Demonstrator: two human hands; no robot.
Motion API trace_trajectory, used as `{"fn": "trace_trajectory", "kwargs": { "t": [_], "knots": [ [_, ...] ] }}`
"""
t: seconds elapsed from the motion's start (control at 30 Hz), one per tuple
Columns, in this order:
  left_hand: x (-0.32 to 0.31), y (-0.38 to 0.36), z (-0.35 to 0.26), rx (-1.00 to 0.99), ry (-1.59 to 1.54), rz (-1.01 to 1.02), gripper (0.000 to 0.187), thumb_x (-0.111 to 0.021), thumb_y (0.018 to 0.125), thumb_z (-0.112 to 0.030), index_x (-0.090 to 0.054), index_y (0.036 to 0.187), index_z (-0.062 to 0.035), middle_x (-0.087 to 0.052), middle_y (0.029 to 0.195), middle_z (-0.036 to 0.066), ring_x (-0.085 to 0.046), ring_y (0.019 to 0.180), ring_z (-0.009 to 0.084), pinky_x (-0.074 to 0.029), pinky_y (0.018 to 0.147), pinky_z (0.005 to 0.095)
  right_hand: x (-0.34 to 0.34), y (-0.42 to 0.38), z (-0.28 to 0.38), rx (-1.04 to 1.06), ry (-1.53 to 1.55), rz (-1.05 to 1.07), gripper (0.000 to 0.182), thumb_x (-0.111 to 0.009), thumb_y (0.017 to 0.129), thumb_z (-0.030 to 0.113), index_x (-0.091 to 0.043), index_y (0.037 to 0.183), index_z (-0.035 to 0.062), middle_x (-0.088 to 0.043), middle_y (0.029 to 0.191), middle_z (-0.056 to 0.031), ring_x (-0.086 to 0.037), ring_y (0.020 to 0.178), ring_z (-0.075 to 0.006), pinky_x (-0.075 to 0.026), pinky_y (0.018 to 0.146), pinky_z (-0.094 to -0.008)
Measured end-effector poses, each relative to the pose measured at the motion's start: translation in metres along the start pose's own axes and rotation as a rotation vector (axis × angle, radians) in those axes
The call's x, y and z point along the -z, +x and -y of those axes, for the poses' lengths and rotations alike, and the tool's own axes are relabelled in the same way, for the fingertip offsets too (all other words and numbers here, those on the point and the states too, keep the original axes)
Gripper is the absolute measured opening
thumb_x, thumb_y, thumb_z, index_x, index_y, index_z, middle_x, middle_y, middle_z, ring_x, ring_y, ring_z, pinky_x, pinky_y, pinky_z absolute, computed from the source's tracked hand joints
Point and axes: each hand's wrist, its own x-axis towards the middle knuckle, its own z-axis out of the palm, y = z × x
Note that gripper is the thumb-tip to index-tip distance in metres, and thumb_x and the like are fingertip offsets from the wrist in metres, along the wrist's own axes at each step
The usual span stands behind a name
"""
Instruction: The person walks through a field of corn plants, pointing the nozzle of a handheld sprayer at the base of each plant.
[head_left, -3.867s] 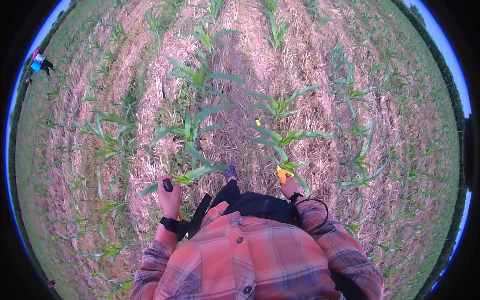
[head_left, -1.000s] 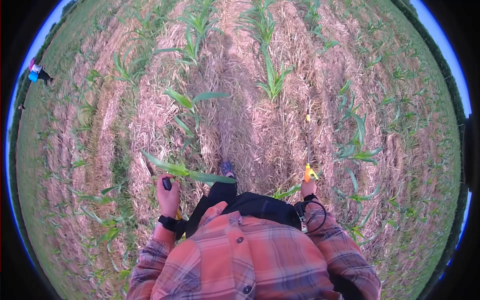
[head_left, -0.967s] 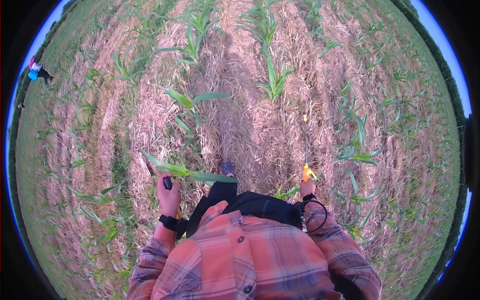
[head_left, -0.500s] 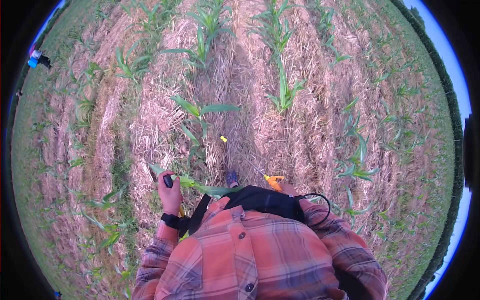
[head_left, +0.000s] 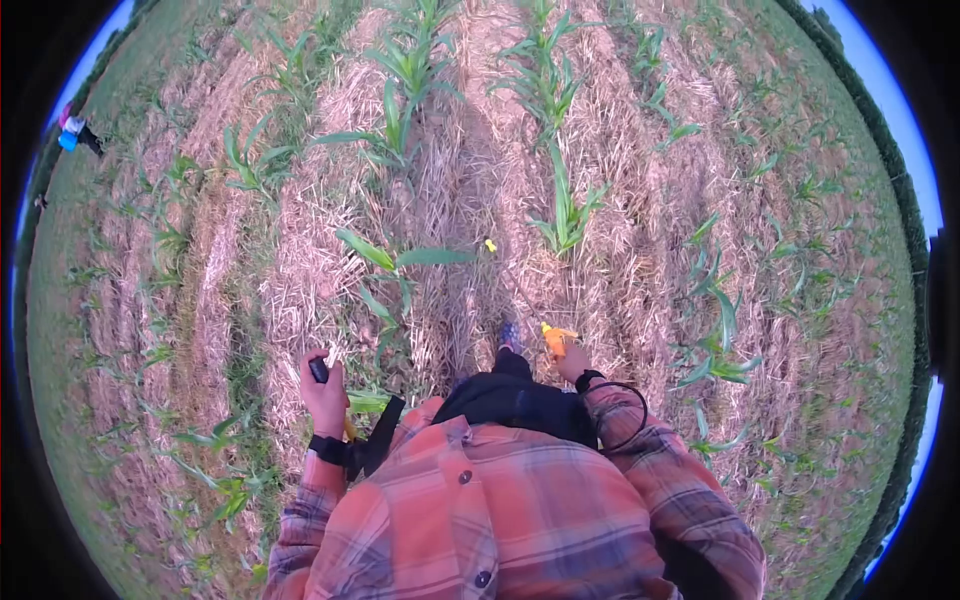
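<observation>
Your right hand (head_left: 571, 362), forearm angled forward, is closed around an orange-and-yellow plastic spray handle (head_left: 557, 341), with its small yellow nozzle (head_left: 490, 245) over the straw-covered ground (head_left: 455, 300) between leafy green plants (head_left: 568, 222). Your left hand (head_left: 323, 398), raised with the wrist upright, grips a small black cylindrical object (head_left: 318, 370). A distant person (head_left: 88, 135) has a blue container (head_left: 67, 140), contents and any label indiscernible.

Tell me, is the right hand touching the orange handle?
Touching. The head view shows the right hand up against the orange handle, gripping its near end, with no gap between them.
</observation>
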Motion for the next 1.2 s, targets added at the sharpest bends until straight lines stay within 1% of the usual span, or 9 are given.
{"fn": "trace_trajectory", "kwargs": {
  "t": [0.07,0.17,0.27,0.4,0.6,0.67,0.83,0.9,1.2],
  "knots": [
    [-0.009,0.009,-0.006,-0.051,-0.022,-0.022,0.019,-0.051,0.076,-0.001,-0.045,0.091,-0.0111,-0.037,0.056,-0.003,-0.035,0.035,0.0044,-0.027,0.029,0.0194,0.015,0.024,-0.007,0.06,-0.001,-0.087,0.026,-0.051,0.073,0.028,-0.057,0.083,0.0042,-0.058,0.078,-0.0198,-0.056,0.076,-0.0359,-0.044,0.067,-0.0435],
    [-0.035,0.024,-0.022,-0.064,-0.007,-0.05,0.018,-0.052,0.076,-0.001,-0.045,0.09,-0.0111,-0.036,0.055,-0.003,-0.035,0.034,0.0046,-0.027,0.029,0.0192,0.037,0.07,-0.02,-0.144,0.073,-0.253,0.029,-0.054,0.071,0.027,-0.056,0.082,0.0005,-0.058,0.077,-0.0211,-0.056,0.077,-0.0362,-0.043,0.068,-0.044],
    [-0.061,0.042,-0.027,-0.101,0.039,-0.077,0.018,-0.053,0.076,-0.002,-0.046,0.089,-0.0111,-0.036,0.055,-0.004,-0.035,0.035,0.0044,-0.027,0.029,0.0193,0.073,0.1,-0.028,-0.197,0.148,-0.359,0.029,-0.055,0.071,0.027,-0.056,0.082,0.0007,-0.058,0.078,-0.0214,-0.055,0.077,-0.0367,-0.043,0.068,-0.0446],
    [-0.092,0.062,-0.042,-0.106,0.029,-0.076,0.019,-0.054,0.075,-0.002,-0.046,0.09,-0.0109,-0.036,0.056,-0.004,-0.035,0.035,0.0043,-0.027,0.028,0.0195,0.116,0.132,-0.04,-0.317,0.159,-0.425,0.029,-0.056,0.069,0.022,-0.053,0.086,-0.0015,-0.057,0.08,-0.0237,-0.055,0.08,-0.0379,-0.044,0.068,-0.0436],
    [-0.126,0.079,-0.053,-0.087,0.01,-0.087,0.02,-0.054,0.075,-0.002,-0.046,0.091,-0.0112,-0.036,0.056,-0.004,-0.035,0.035,0.0043,-0.027,0.028,0.0193,0.125,0.17,-0.059,-0.359,0.217,-0.528,0.027,-0.055,0.07,0.023,-0.056,0.084,0.0003,-0.057,0.081,-0.0234,-0.055,0.078,-0.038,-0.044,0.068,-0.0434],
    [-0.136,0.085,-0.056,-0.09,0.029,-0.103,0.019,-0.054,0.075,-0.002,-0.046,0.091,-0.0115,-0.035,0.055,-0.004,-0.035,0.035,0.0043,-0.027,0.028,0.0194,0.121,0.181,-0.06,-0.237,0.072,-0.433,0.026,-0.054,0.07,0.019,-0.053,0.084,-0.0016,-0.057,0.08,-0.0223,-0.056,0.076,-0.0371,-0.044,0.066,-0.0443],
    [-0.156,0.095,-0.059,-0.087,0.064,-0.12,0.019,-0.053,0.075,-0.002,-0.047,0.089,-0.0118,-0.034,0.055,-0.004,-0.034,0.035,0.0041,-0.027,0.028,0.0193,0.108,0.189,-0.029,-0.131,0.214,-0.289,0.026,-0.053,0.07,0.023,-0.055,0.082,-0.0003,-0.057,0.074,-0.0226,-0.055,0.075,-0.0385,-0.043,0.066,-0.0445],
    [-0.161,0.1,-0.063,-0.075,0.056,-0.109,0.019,-0.053,0.075,-0.001,-0.047,0.089,-0.0119,-0.034,0.055,-0.004,-0.034,0.035,0.004,-0.027,0.028,0.0192,0.098,0.195,-0.018,-0.015,0.061,-0.163,0.024,-0.053,0.071,0.023,-0.055,0.085,0.0032,-0.057,0.074,-0.0206,-0.055,0.075,-0.037,-0.043,0.066,-0.0444],
    [-0.186,0.144,-0.07,-0.072,0.031,-0.01,0.019,-0.053,0.075,-0.002,-0.046,0.09,-0.0107,-0.038,0.058,-0.004,-0.034,0.036,0.0037,-0.028,0.03,0.0192,0.103,0.2,0.033,0.362,0.215,0.27,0.02,-0.052,0.071,0.022,-0.056,0.083,0.0064,-0.058,0.077,-0.0159,-0.056,0.073,-0.0327,-0.043,0.066,-0.0427]
  ]
}}
